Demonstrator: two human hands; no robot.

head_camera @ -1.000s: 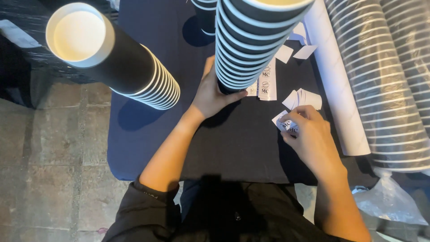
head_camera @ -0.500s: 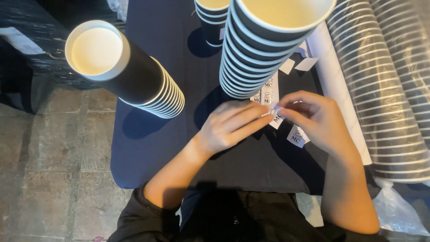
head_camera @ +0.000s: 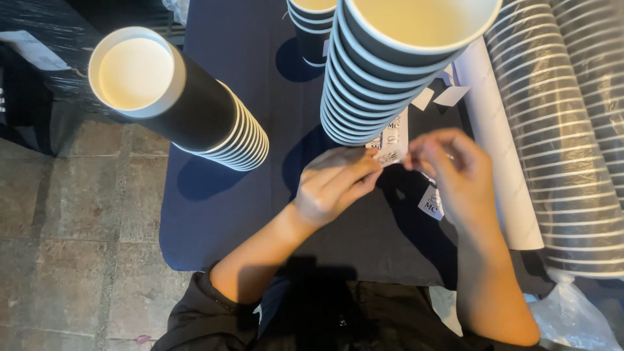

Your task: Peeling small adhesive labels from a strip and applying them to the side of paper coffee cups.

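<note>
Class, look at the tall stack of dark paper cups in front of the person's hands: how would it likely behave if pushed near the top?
The tall cup stack would probably tip, being tall over a narrow base. Nested paper cups are likely light, so it may slide on the dark table cover.

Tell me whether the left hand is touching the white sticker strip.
Touching. The head view shows the left hand with its fingertips pinching the lower edge of the white sticker strip.

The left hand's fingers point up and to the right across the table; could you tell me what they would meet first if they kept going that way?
The left hand would first meet the white sticker strip at its fingertips, then the right hand. Depth is hard to judge.
</note>
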